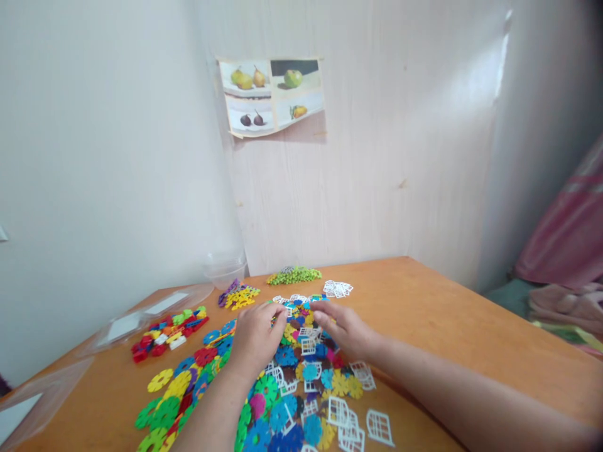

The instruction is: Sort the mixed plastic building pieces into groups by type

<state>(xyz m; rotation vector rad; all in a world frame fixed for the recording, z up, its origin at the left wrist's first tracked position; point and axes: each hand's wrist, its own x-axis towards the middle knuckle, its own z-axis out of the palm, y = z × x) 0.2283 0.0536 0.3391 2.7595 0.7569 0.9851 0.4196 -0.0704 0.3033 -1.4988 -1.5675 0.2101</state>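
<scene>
A large spread of flat, notched plastic discs (285, 356) in blue, green, yellow and other colours covers the table's middle, mixed with white window-shaped plastic pieces (338, 411). My left hand (259, 333) is over the far part of this spread, its fingers curled with the thumb close to the index finger. By its fingertips is a small white piece (289, 311); whether it is gripped is unclear. Opposite, my right hand (347, 331) reaches in with thumb and fingers apart, low over the discs. Nothing shows between its fingers.
On the wooden table (400, 301), red, white and green blocks (169, 333) lie left. Farther back are purple and yellow pieces (239, 295), a green pile (294, 275), white pieces (338, 289) and a clear tub (226, 269). Clear plastic lids (120, 326) line the left edge.
</scene>
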